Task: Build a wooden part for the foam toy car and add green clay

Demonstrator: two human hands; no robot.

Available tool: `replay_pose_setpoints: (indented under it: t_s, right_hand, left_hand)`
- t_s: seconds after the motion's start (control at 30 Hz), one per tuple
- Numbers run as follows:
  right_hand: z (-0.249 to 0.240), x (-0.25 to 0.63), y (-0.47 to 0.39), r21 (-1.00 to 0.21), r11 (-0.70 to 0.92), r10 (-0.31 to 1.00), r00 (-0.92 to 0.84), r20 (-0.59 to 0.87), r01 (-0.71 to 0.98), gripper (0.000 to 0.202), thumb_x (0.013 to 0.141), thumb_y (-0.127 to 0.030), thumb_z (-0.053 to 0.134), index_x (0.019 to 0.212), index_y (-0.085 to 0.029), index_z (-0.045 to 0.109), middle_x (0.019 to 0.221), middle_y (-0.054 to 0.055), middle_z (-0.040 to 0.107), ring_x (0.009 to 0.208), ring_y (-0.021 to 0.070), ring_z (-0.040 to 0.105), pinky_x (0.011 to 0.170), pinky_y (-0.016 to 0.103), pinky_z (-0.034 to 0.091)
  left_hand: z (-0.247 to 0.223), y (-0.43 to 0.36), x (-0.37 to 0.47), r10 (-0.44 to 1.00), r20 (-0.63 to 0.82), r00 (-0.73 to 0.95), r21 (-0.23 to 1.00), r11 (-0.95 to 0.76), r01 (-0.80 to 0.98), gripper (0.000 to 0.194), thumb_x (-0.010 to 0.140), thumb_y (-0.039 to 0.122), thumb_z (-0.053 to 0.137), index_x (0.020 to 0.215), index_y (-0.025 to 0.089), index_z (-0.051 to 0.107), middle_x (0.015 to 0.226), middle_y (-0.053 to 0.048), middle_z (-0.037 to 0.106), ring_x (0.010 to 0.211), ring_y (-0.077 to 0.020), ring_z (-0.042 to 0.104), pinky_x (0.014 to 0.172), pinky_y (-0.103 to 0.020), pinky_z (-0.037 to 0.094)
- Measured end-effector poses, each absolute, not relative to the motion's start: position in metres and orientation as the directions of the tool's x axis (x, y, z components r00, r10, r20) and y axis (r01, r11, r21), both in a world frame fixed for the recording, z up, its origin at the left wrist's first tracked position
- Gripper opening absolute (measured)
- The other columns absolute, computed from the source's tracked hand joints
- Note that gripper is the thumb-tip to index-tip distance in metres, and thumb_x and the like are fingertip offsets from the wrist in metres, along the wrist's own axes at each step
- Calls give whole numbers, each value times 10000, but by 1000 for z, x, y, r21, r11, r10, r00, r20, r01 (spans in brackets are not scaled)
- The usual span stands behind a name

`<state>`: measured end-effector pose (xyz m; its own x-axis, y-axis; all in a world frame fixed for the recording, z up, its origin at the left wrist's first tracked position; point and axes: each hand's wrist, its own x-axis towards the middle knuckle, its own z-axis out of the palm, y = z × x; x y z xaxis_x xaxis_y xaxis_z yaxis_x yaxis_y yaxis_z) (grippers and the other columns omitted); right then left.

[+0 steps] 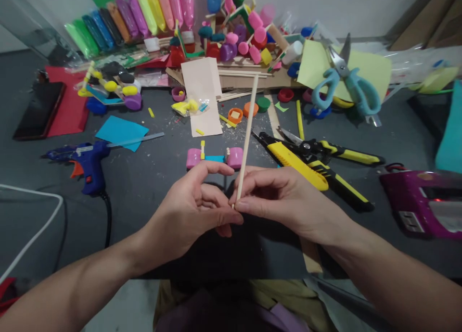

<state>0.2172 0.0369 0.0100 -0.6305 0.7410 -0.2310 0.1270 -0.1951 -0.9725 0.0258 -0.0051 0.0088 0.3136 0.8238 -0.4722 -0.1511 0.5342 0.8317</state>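
Note:
A pale wooden stick (248,137) stands nearly upright over the middle of the table, leaning slightly right. Its lower end is pinched between the thumb and fingers of my right hand (285,197). My left hand (200,199) is beside it, the thumb tip near the stick's lower end and the forefinger arched above; whether it holds anything small cannot be made out. Just beyond my fingers sits a small piece with a pink wheel (236,157) at the right, another pink wheel (194,158) at the left, a blue strip between them and a yellow upright.
A blue glue gun (90,163) lies at the left. Yellow-black pliers (342,151) and a yellow cutter (298,166) lie to the right, with scissors (342,72) behind. A purple device (422,202) is far right. Coloured clay packs (130,17) line the back.

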Motion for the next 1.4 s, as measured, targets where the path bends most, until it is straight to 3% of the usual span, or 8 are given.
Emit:
replay_pose_setpoints:
  t_s: [0.17,0.33,0.43,0.6,0.8,1.4]
  right_hand:
    - [8,214,34,-949,-282,741,-595,-311,144,216,821,-275,728,652,-168,646,654,-13,606,617,100,521,555,225,384]
    - [1,214,34,-911,-411,754,-575,-317,-37,215,795,-304,778,679,-174,653,641,-14,638,620,115,588,618,245,474]
    - [0,214,33,-909,-409,794,-523,-309,-84,242,759,-346,828,684,-185,664,674,-13,651,637,114,588,614,235,480]
    - [2,212,31,-916,-389,811,-507,-292,-94,270,747,-356,842,653,-185,654,672,-15,637,635,110,579,605,227,477]
    - [1,212,30,-913,-393,803,-525,-280,-114,222,791,-305,814,676,-181,670,687,-24,650,655,97,580,630,215,460]
    - [1,207,30,-852,-509,754,-539,-376,-118,310,686,-391,871,645,-175,652,566,-37,626,534,83,532,537,220,402]
  left_hand:
    - [11,-6,26,834,-447,324,853,507,-127,479,768,224,839,1150,232,550,678,52,742,580,-88,696,600,-156,556]
    - [9,1,21,754,-474,455,777,601,-187,253,870,315,740,1041,175,617,861,-44,792,659,-130,734,614,-216,597]
    - [7,3,21,682,-501,533,731,663,-161,217,896,347,700,946,136,696,943,-95,792,666,-131,728,573,-205,584]
    - [6,1,23,660,-526,536,692,699,-182,217,851,350,748,839,133,743,792,-66,784,588,-130,708,532,-205,573]
    - [6,0,21,657,-531,535,680,707,-194,200,857,346,749,847,146,762,726,-38,778,556,-116,701,532,-191,561]
    - [3,3,16,559,-520,645,597,779,-193,275,851,403,745,907,137,788,769,-91,800,564,-143,727,518,-185,558]
